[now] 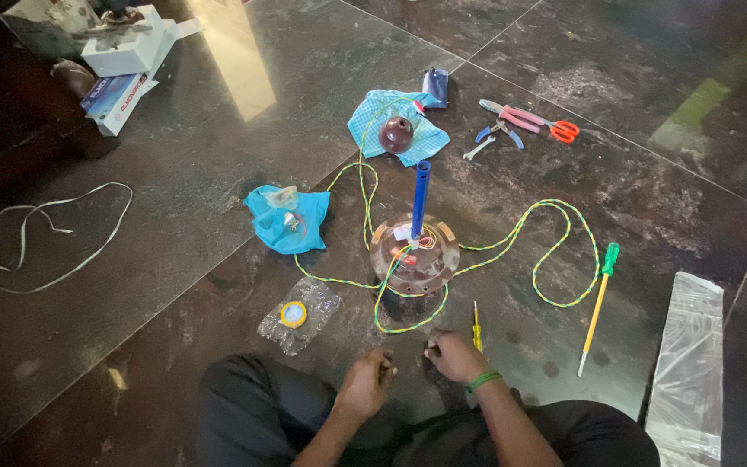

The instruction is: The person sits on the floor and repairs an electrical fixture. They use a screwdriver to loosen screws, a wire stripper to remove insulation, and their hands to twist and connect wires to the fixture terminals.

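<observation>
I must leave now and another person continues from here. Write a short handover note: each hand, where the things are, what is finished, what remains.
Left hand: low above the floor, fingers curled; whether it holds anything cannot be told.
Right hand: closed beside the small yellow screwdriver, at the near loop of the yellow-green wire.
The round brown base stands ahead, blue tube upright on it, wire running into it.
The long green-handled screwdriver lies to the right; pliers far right; brown cap on the blue cloth.
Done: wire reaches the base.
Left: cap is still off.
</observation>
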